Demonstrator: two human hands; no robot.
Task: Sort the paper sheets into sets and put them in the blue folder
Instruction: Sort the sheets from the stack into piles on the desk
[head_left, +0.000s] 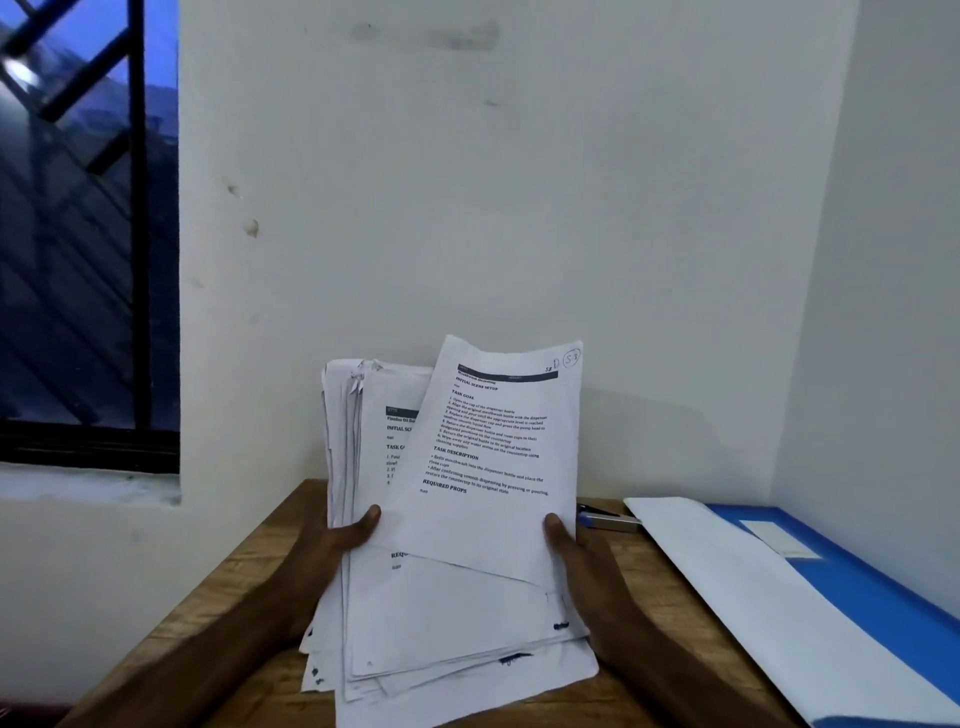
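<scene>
Sorting seems barely begun: the left hand (340, 540) grips the stack of sheets (447, 629), the right hand (569, 551) pinches the tilted front sheet (493, 512), which next needs pulling free, and the blue folder (862, 597) lies right of that hand.

Two bare hands show at lower centre: one left hand (337, 540) and one right hand (571, 551). There is one thick stack of white printed paper sheets (441, 623), its sheets too many to count, and one single printed sheet (493, 467) in front of it. At the right are one blue plastic folder (857, 587), one large blank white sheet (727, 582) and one blue-and-metal stapler (608, 518). There is one brown wooden table (249, 597), and one dark-barred window (78, 234) at upper left.
</scene>
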